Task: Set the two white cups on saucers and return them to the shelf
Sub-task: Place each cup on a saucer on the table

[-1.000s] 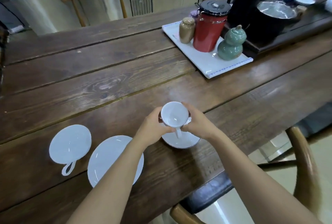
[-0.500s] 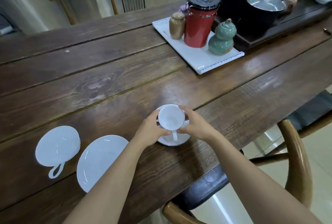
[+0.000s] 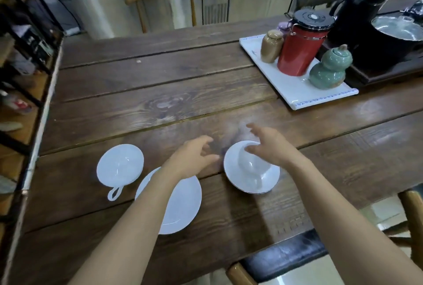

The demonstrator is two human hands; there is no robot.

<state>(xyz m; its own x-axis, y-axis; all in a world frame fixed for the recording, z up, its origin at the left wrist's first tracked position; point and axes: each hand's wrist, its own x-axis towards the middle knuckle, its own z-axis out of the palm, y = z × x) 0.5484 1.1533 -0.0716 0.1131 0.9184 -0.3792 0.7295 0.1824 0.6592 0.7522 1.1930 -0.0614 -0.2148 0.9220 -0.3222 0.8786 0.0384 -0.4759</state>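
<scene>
One white cup stands on a white saucer near the table's front edge, its handle toward me. My right hand hovers just over the cup's far rim, fingers spread, holding nothing. My left hand is open just left of that saucer, above the wood. A second white cup sits on the table at the left, handle toward me. Beside it lies an empty white saucer, partly hidden under my left forearm.
A white tray at the right carries a red canister, a brown jar and a green gourd jar. Behind it stands a dark tea set with a kettle. A shelf rack borders the table's left. Wooden chairs stand front and back.
Both hands have let go of the cup, which now rests on its saucer. The hands have opened and lifted apart. The view has swung left, bringing the shelf rack into sight.
</scene>
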